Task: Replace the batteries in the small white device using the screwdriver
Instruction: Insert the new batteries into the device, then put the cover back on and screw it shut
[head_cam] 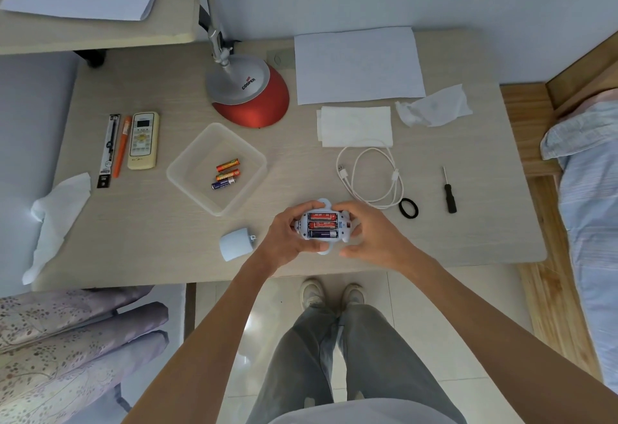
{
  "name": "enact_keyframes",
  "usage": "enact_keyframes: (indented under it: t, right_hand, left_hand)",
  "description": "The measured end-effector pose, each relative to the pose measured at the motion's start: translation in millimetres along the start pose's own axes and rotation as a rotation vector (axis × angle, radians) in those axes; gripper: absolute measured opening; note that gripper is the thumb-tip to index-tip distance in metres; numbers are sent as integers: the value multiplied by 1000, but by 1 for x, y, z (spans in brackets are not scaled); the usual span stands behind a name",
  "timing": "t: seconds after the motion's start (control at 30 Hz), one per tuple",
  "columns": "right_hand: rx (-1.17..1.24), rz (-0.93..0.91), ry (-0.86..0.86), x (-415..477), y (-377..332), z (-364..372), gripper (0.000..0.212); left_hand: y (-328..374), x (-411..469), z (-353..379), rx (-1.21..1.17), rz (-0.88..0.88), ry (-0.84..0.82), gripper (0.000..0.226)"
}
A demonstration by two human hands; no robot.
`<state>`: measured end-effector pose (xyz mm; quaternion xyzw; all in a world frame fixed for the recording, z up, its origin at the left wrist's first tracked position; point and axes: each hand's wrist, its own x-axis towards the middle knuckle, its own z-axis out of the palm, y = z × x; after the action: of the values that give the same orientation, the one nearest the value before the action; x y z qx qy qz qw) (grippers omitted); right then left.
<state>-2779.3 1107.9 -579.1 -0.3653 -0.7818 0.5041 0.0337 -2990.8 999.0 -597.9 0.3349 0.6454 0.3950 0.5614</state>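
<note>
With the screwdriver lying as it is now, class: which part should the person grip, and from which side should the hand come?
Grip the screwdriver by its thick black handle, coming from above and the near edge, likely with the right hand. It lies flat, handle toward the person, thin shaft pointing away, apart from the hair tie.

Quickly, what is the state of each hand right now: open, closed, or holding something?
Left hand: fingers curled round the left end of the small white device, holding it.
Right hand: holding the same device at its right end.
</note>
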Motion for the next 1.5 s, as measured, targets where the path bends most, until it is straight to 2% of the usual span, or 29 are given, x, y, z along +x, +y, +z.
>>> enact_keyframes:
  t: [0.17, 0.4, 0.6, 0.7, 0.9, 1.0, 1.1, 1.33, 1.5]
  right_hand:
    - [360, 57, 91, 6, 1, 9, 74]
    - [418, 31, 110, 8, 7, 13, 68]
    - [449, -4, 121, 7, 12, 17, 64]
    - [465, 11, 102, 7, 13, 19, 63]
    - [488, 29, 89, 7, 15, 24, 64]
    - [491, 15, 85, 7, 17, 25, 65]
    - [495, 15, 83, 7, 17, 27, 66]
    - [515, 4, 62, 7, 20, 28, 67]
    - [522, 2, 61, 8, 20, 28, 68]
  left_hand:
    - [0, 0, 1, 30, 0, -4, 82]
    - [1, -1, -1, 63, 8, -31, 86]
    - [4, -8, -9, 120, -2, -66, 77]
    - [3, -16, -24, 262, 14, -35, 72]
    - [7, -67, -68, 764, 81, 182, 79]
    - [0, -95, -89, 974, 116, 206, 77]
    - [-12, -109, -102, 1118, 75, 198, 79]
    - [-28, -101, -108, 1162, 52, 236, 78]
    - [-35, -91, -106, 1117, 79, 243, 56]
